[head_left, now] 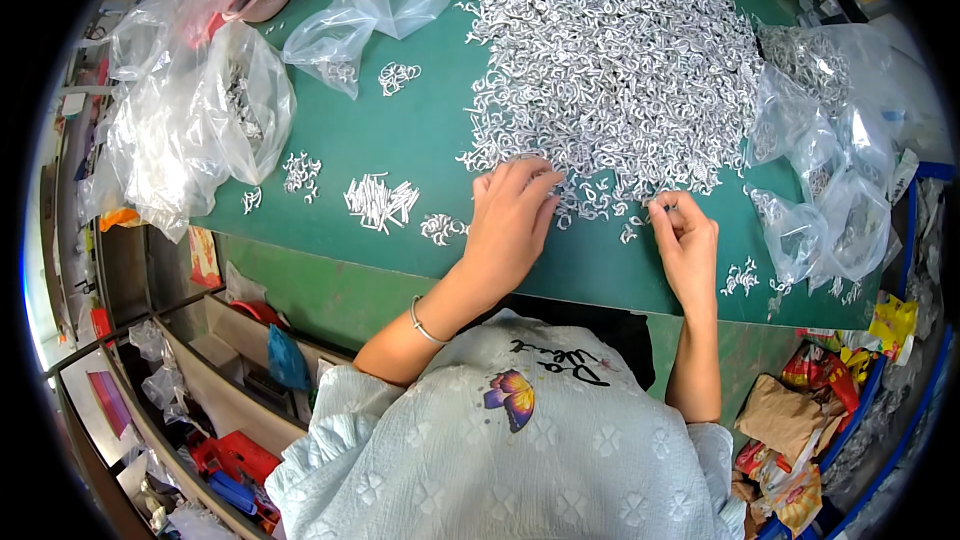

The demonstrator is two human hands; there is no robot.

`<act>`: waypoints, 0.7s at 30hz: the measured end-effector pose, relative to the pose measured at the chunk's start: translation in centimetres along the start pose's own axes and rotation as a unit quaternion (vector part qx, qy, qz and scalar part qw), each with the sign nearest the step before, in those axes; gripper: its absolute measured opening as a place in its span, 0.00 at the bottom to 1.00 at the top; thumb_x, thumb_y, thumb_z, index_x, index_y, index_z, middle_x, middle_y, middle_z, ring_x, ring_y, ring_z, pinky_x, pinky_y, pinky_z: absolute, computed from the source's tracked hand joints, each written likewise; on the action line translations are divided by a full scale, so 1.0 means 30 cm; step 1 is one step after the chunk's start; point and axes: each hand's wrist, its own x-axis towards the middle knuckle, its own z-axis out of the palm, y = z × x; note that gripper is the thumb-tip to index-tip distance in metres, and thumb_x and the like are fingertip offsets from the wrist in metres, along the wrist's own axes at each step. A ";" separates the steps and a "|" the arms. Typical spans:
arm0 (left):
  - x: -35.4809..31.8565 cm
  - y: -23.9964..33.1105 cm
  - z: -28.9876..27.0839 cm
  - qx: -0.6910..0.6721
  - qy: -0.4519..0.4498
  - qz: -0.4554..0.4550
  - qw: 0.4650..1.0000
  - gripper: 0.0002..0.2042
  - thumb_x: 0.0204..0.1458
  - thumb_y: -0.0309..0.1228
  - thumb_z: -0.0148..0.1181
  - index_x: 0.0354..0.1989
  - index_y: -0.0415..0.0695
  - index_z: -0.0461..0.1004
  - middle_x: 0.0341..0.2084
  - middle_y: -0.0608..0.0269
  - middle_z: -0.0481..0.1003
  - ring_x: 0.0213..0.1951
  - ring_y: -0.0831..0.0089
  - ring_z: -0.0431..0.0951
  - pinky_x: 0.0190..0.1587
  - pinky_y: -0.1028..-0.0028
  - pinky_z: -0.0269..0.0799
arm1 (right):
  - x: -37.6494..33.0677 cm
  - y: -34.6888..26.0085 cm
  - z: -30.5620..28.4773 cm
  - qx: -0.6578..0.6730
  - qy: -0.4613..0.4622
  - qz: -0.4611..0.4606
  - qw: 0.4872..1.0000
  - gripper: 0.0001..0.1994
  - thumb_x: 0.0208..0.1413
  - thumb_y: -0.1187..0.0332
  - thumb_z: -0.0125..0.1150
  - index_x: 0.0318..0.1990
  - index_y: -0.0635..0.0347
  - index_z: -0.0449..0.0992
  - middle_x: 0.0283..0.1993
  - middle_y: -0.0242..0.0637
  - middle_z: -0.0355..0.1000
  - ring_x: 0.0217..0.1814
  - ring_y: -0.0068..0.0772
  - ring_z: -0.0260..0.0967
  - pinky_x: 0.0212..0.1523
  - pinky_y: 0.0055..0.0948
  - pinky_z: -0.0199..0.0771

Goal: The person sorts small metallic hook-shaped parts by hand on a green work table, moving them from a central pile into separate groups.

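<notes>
green tabletop (340, 135) fills the middle of the view, with a stretch of green floor (300, 280) showing below its near edge and open wooden compartments (225, 340) at the lower left. a broad heap of small silvery pieces (620, 70), many of them curved, covers the table's far middle and right, thinning out toward the person. the left hand (510, 215) reaches over the heap's near left edge with its fingers bent down among the pieces; whether it is grasping one, i cannot tell. the right hand (686, 240) is at the near edge, just beside loose curved pieces, its thumb and forefinger drawn together in a pinch, though anything between them is too small to make out. left of the left hand lie a small cluster of curved bits (442, 229) and, next to it, a bundle of straight white sticks (380, 203). farther left sits another little cluster (302, 176), with some rings (398, 77) beyond. clear plastic bags (180, 140) crowd the table's left end, and more bags (850, 230) stand at the right.
</notes>
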 end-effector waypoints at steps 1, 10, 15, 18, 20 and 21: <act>-0.011 0.006 -0.001 -0.022 -0.006 0.001 1.000 0.14 0.49 0.21 0.61 0.46 0.43 0.75 0.46 0.59 0.73 0.49 0.60 0.72 0.51 0.63 0.64 | -0.016 -0.004 0.005 0.035 -0.023 0.010 0.999 0.03 0.55 0.72 0.63 0.32 0.60 0.75 0.12 0.35 0.62 0.11 0.22 0.51 0.16 0.26 0.51; -0.108 0.043 0.038 -0.131 -0.066 -0.019 0.989 0.15 0.50 0.19 0.60 0.48 0.39 0.74 0.46 0.54 0.73 0.48 0.56 0.72 0.50 0.63 0.68 | -0.107 -0.075 0.088 -0.157 -0.137 -0.226 0.952 0.08 0.51 0.66 0.67 0.38 0.55 0.78 0.27 0.37 0.73 0.24 0.41 0.72 0.24 0.36 0.71; -0.152 0.068 0.066 -0.042 -0.072 0.051 0.995 0.19 0.46 0.21 0.64 0.49 0.39 0.73 0.47 0.55 0.69 0.45 0.58 0.71 0.46 0.62 0.68 | -0.026 -0.010 -0.013 -0.123 0.052 -0.189 0.973 0.09 0.48 0.77 0.65 0.39 0.60 0.78 0.33 0.37 0.71 0.29 0.38 0.69 0.29 0.36 0.70; -0.159 0.052 0.090 -0.035 -0.082 0.070 0.994 0.17 0.45 0.20 0.64 0.46 0.39 0.74 0.44 0.56 0.69 0.42 0.60 0.71 0.43 0.64 0.68 | 0.031 0.023 -0.004 -0.176 0.072 -0.196 0.962 0.07 0.47 0.78 0.64 0.35 0.62 0.78 0.38 0.35 0.71 0.35 0.39 0.68 0.34 0.36 0.70; -0.166 0.031 0.104 -0.056 -0.087 0.079 0.992 0.16 0.44 0.19 0.64 0.44 0.39 0.74 0.42 0.57 0.70 0.41 0.60 0.71 0.42 0.65 0.68 | 0.042 0.041 -0.005 -0.176 0.076 -0.207 0.959 0.06 0.47 0.78 0.65 0.34 0.62 0.77 0.39 0.34 0.70 0.37 0.40 0.67 0.37 0.36 0.69; -0.168 0.023 0.108 -0.067 -0.089 0.083 0.990 0.15 0.44 0.18 0.63 0.43 0.39 0.74 0.41 0.57 0.70 0.40 0.60 0.71 0.41 0.66 0.68 | 0.043 0.041 -0.014 -0.173 0.085 -0.214 0.958 0.06 0.47 0.78 0.65 0.33 0.62 0.77 0.38 0.34 0.71 0.37 0.40 0.67 0.38 0.36 0.69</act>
